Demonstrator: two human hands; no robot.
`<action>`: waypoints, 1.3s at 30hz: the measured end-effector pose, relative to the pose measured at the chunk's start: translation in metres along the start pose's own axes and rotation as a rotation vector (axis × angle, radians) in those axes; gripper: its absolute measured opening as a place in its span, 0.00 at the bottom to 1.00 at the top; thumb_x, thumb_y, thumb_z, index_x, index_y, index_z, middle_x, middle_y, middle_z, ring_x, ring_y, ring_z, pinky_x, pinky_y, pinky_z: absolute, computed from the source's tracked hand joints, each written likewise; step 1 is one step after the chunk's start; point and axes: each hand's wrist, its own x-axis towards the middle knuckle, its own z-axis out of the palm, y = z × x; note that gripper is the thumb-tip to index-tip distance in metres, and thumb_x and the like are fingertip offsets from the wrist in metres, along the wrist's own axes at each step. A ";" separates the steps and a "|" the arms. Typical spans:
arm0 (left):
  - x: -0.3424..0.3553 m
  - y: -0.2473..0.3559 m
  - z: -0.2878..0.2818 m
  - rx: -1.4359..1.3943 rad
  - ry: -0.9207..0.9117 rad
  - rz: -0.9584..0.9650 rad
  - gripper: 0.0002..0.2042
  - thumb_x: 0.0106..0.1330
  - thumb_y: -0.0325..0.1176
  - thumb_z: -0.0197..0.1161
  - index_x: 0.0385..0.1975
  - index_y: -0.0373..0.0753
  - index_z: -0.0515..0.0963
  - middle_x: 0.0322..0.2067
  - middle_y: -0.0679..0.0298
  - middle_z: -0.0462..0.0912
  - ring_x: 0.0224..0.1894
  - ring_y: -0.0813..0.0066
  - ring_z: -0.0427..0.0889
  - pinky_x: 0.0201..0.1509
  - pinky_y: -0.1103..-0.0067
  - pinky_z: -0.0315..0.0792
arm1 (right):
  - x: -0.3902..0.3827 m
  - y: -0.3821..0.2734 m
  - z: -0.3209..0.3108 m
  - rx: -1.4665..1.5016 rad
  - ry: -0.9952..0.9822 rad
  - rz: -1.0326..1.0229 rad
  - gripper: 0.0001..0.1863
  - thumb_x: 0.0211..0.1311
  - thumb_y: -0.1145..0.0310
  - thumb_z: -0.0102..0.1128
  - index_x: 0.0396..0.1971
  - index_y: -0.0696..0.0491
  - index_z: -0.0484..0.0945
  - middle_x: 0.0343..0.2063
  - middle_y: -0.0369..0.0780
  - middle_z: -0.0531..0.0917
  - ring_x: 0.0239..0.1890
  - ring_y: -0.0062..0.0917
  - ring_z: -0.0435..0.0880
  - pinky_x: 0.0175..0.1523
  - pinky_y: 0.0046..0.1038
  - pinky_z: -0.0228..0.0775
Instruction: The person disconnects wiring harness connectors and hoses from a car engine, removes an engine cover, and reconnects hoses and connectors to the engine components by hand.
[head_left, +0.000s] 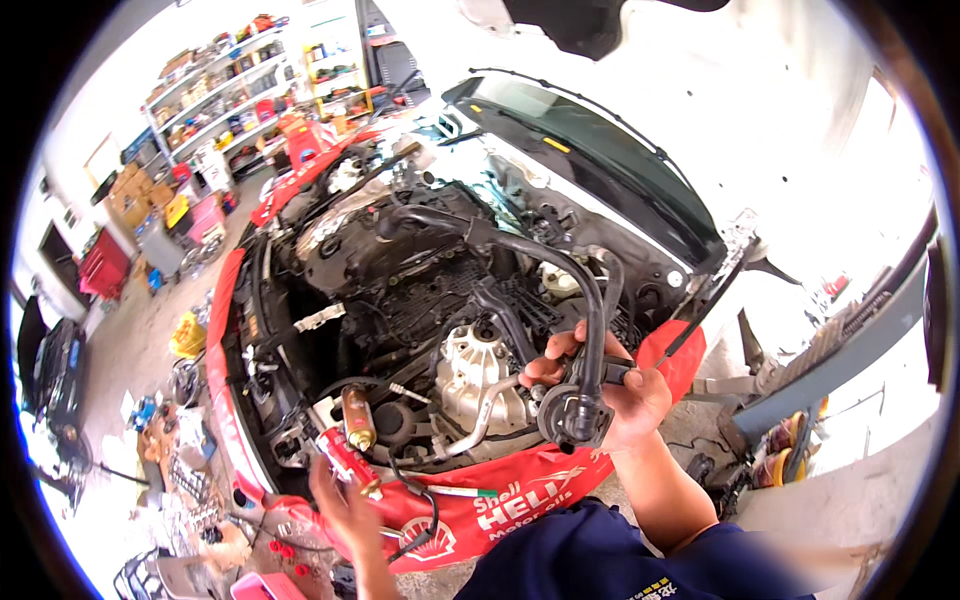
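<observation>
Over the front right of the engine bay, my right hand (640, 395) is closed around a black plastic hose assembly (590, 300). A round, dark fitting (563, 415) sits at its near end, beside my fingers. From there its thick pipe curves up and back over the engine. My left hand (345, 510), smeared by motion, is low over the car's front edge with its fingers extended and nothing visible in them. Just beyond it lies a red spray can (345, 455), next to a brown-and-gold can (357, 415). A silvery metal housing (475, 375) shows between the cans and the hose assembly.
A red protective cover (450, 525) drapes the car's front. The raised hood (720, 110) is propped by a strut (710, 300). Loose parts and tools (190, 480) litter the floor at left. Stocked shelves (215, 90) stand at the far left, and a blue-grey beam (830, 370) at right.
</observation>
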 end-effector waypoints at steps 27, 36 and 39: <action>-0.104 0.140 0.157 -1.073 -0.473 -0.450 0.30 0.73 0.28 0.46 0.71 0.35 0.42 0.66 0.55 0.59 0.69 0.66 0.57 0.72 0.72 0.49 | -0.053 -0.034 -0.026 -0.635 0.054 0.196 0.33 0.64 0.69 0.55 0.67 0.59 0.54 0.55 0.50 0.73 0.58 0.42 0.75 0.64 0.41 0.63; -0.079 0.088 0.152 -0.811 -0.381 -0.521 0.20 0.77 0.42 0.44 0.59 0.33 0.62 0.55 0.58 0.71 0.58 0.72 0.70 0.64 0.75 0.63 | -0.054 0.008 -0.059 -0.729 -0.082 0.342 0.21 0.58 0.79 0.59 0.52 0.58 0.66 0.53 0.52 0.75 0.58 0.39 0.75 0.62 0.37 0.64; -0.058 0.057 0.146 -0.825 -0.412 -0.586 0.20 0.77 0.42 0.42 0.58 0.33 0.63 0.52 0.59 0.73 0.55 0.74 0.72 0.61 0.77 0.66 | -0.027 0.021 -0.054 -1.006 -0.226 0.359 0.18 0.58 0.78 0.61 0.48 0.57 0.70 0.52 0.52 0.77 0.57 0.42 0.75 0.62 0.37 0.65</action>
